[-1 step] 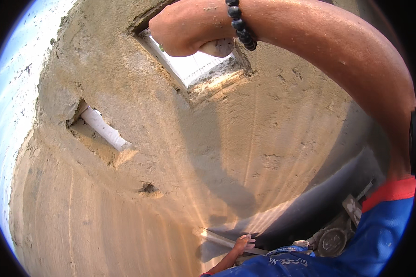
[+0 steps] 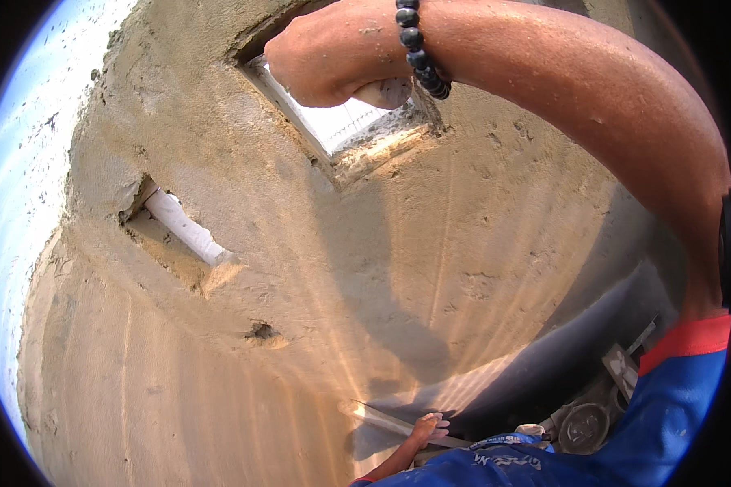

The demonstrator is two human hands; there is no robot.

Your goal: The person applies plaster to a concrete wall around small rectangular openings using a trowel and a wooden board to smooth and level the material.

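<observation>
My right arm arches across the top of the view, a dark bead bracelet (image 2: 415, 49) at its wrist. In front of the square window opening (image 2: 339, 122) my right hand (image 2: 321, 61) is closed around a tool handle (image 2: 385, 93). Only the pale rounded butt of that handle shows; the rest of the tool is hidden behind the hand. Low in the view, my left hand (image 2: 427, 428) is held with fingers stretched out, in front of or beside a long pale board (image 2: 382, 420); I cannot tell whether they touch.
The plastered wall (image 2: 479, 219) fills most of the view. A slot in it exposes a white pipe (image 2: 187, 227), and a small hole (image 2: 261, 331) lies below. Down at the right are a round dusty container (image 2: 583, 428) and a flat piece (image 2: 620, 371). Bright sky borders the left.
My right hand has shifted very slightly downward at the window opening, still around the handle. The left hand looks unmoved.
</observation>
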